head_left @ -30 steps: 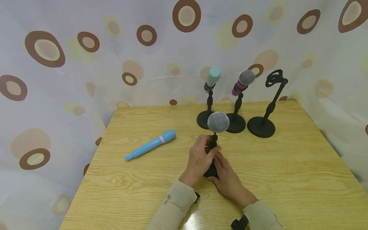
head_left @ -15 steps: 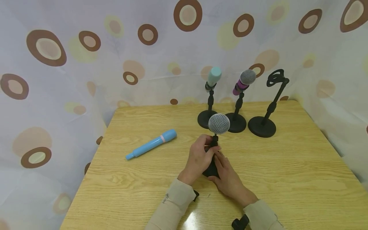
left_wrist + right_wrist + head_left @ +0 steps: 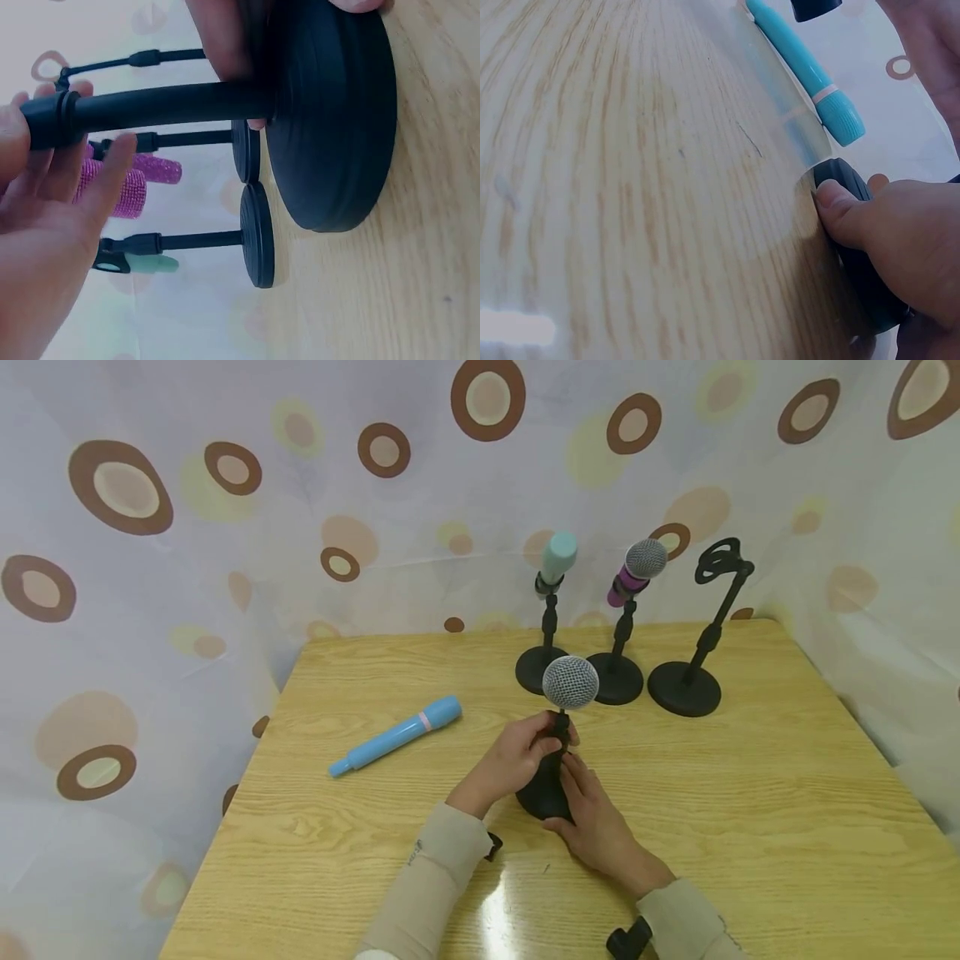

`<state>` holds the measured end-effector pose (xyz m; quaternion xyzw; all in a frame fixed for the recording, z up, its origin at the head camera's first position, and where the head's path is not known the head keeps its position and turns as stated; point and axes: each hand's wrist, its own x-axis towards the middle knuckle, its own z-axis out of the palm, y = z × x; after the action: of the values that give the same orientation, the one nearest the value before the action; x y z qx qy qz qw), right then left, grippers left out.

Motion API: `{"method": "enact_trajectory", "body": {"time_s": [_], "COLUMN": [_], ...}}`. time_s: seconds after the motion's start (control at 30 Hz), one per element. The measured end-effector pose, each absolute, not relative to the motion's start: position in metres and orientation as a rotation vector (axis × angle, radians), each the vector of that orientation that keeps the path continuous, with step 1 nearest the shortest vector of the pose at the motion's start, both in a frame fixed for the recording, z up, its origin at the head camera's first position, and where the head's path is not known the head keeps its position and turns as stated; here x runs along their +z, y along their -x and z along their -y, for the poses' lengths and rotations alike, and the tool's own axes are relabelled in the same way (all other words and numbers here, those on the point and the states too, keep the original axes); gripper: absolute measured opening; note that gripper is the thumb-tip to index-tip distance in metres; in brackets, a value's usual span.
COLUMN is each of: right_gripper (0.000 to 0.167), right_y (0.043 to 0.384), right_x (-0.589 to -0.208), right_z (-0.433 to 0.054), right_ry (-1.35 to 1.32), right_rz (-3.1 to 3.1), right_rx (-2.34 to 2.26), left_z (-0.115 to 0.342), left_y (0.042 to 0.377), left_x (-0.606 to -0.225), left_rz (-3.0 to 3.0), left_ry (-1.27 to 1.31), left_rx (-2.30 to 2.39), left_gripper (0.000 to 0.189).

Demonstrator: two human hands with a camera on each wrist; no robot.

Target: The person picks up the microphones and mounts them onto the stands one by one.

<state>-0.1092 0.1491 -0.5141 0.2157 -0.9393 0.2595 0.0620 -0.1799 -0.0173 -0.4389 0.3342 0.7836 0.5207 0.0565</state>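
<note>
In the head view, a black microphone stand (image 3: 542,793) carries a microphone with a silver mesh head (image 3: 571,682); its handle is hidden below the head. My left hand (image 3: 512,760) grips the upper part of the stand's pole (image 3: 172,105), thumb on the near side and fingers around it. The right hand (image 3: 600,827) holds the round base (image 3: 337,120), its thumb at the rim (image 3: 855,255) and its fingers reaching over the top. A light blue microphone (image 3: 393,737) lies on the table to the left of both hands.
Behind stand a stand with a mint microphone (image 3: 558,557), one with a purple microphone (image 3: 628,581) and a stand holding no microphone (image 3: 684,689). They line the back of the wooden table (image 3: 787,810), before a patterned cloth (image 3: 450,568).
My left wrist and forearm have swung left, and the left thumb has shifted on the pole, so more of the base shows. The right hand stays about where it was.
</note>
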Motion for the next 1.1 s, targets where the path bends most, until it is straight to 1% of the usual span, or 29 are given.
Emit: {"method": "enact_trajectory", "body": {"time_s": [0.17,0.37,0.5,0.67,0.97,1.1], "right_gripper": [0.085,0.086,0.088,0.087,0.088,0.087], "right_y": [0.109,0.107,0.108,0.110,0.111,0.111], "right_x": [-0.514,-0.514,-0.514,-0.513,-0.511,-0.513], "right_z": [-0.150,-0.150,-0.149,-0.150,-0.150,-0.150], "right_ry": [-0.645,-0.626,-0.633,-0.641,-0.654,-0.642], "right_rz": [2.854,2.871,2.878,2.880,2.887,2.895], "right_rx": [0.797,0.782,0.804,0.789,0.801,0.800], "left_z": [0.018,0.010,0.003,0.004,0.013,0.013], "left_y": [0.171,0.158,0.157,0.161,0.168,0.165], "left_x": [-0.438,-0.441,-0.442,-0.439,-0.433,-0.436], "left_rz": [-2.625,-2.779,-2.808,-2.845,-2.738,-2.906], "left_ry": [-0.988,-0.763,-0.661,-0.706,-0.736,-0.890], "left_rx": [1.494,1.644,1.714,1.677,1.576,1.344], "left_gripper": [0.025,0.036,0.036,0.031,0.031,0.034]}}
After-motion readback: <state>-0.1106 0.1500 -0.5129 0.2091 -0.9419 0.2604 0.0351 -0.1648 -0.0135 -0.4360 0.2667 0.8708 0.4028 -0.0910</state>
